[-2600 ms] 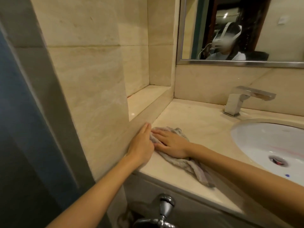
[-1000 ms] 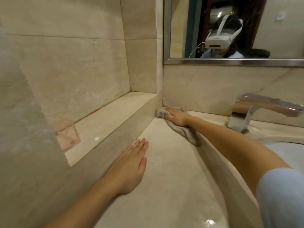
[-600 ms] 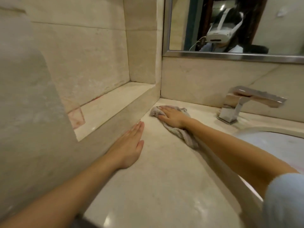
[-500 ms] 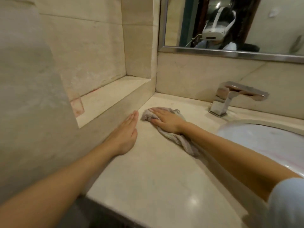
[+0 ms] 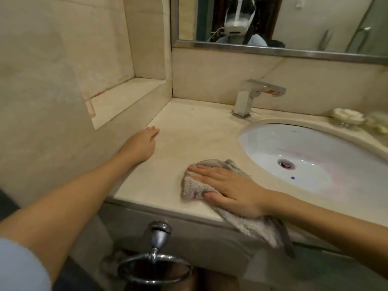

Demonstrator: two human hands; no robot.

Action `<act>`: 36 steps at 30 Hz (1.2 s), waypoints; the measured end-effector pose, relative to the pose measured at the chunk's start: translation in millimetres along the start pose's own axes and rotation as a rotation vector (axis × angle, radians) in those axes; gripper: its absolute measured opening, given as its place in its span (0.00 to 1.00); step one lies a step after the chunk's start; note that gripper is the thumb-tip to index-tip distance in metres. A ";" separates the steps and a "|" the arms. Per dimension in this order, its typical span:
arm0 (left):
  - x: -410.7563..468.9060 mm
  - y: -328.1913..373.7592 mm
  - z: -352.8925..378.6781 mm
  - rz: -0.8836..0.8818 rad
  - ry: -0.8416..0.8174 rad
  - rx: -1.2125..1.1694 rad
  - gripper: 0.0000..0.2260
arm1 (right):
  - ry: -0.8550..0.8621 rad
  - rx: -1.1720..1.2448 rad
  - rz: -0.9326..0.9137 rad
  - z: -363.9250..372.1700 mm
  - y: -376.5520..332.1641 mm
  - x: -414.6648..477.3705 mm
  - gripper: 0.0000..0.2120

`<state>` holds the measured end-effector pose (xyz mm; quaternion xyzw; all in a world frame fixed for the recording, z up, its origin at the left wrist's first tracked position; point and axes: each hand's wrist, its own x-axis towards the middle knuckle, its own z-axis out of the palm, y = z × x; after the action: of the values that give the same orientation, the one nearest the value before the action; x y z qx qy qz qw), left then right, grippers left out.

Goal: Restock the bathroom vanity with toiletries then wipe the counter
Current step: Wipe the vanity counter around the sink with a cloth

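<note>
Presently, one grey terry cloth (image 5: 195,187) lies at the front edge of the beige stone counter (image 5: 189,131), left of the one oval white basin (image 5: 304,148), its tail hanging over. Right hand (image 5: 228,185) presses it flat, fingers straight. Left hand (image 5: 140,143) rests released on the counter. One square chrome faucet (image 5: 247,99); one chrome towel ring (image 5: 155,267) below.

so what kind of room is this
A bathroom, possibly a hotel's, though that is a guess. A white sink is set into a stone counter, a chrome tap stands behind it, and a framed mirror hangs on the tiled wall above.
</note>
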<state>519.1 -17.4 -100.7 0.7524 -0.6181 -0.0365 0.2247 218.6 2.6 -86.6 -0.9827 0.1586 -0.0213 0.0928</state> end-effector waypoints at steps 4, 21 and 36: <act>-1.3 -2.4 2.6 -0.017 -0.016 0.014 0.20 | 0.020 0.014 0.225 -10.7 40.7 16.8 0.25; -18.4 9.4 1.5 -0.038 -0.030 0.028 0.21 | 0.103 -0.026 0.249 0.3 14.1 22.5 0.28; -10.2 3.2 1.0 -0.023 0.003 0.048 0.21 | 0.043 -0.024 0.357 -29.8 131.4 98.3 0.28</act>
<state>513.4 -8.4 -102.6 0.7648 -0.6097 -0.0232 0.2069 269.3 -156.2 -81.0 -0.9394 0.3326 -0.0237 0.0800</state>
